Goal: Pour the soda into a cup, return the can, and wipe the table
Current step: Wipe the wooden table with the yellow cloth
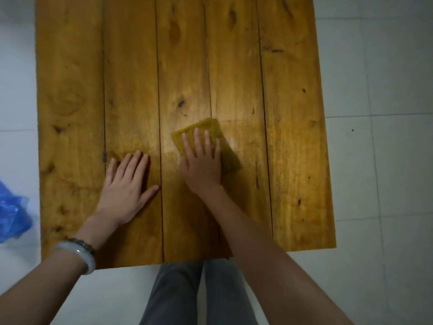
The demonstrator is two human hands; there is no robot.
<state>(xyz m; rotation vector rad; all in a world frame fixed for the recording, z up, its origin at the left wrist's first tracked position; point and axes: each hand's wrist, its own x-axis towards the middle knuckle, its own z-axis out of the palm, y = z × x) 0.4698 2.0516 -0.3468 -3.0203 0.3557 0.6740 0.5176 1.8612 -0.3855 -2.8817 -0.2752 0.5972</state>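
Observation:
A yellow-brown cloth point(230, 158) lies flat on the wooden plank table point(293, 137), near the middle. My right hand point(202, 163) presses down on the cloth with its fingers spread flat over it. My left hand point(127, 184) rests palm-down on the bare wood to the left of the cloth, fingers apart, holding nothing. A shiny wet-looking patch shows on the wood around the cloth. No can and no cup is in view.
A blue plastic bag point(11, 212) lies on the pale tiled floor point(379, 160) left of the table. The person's grey trousers point(178, 296) show below the table's near edge. A pale bangle point(77, 252) sits on the left wrist.

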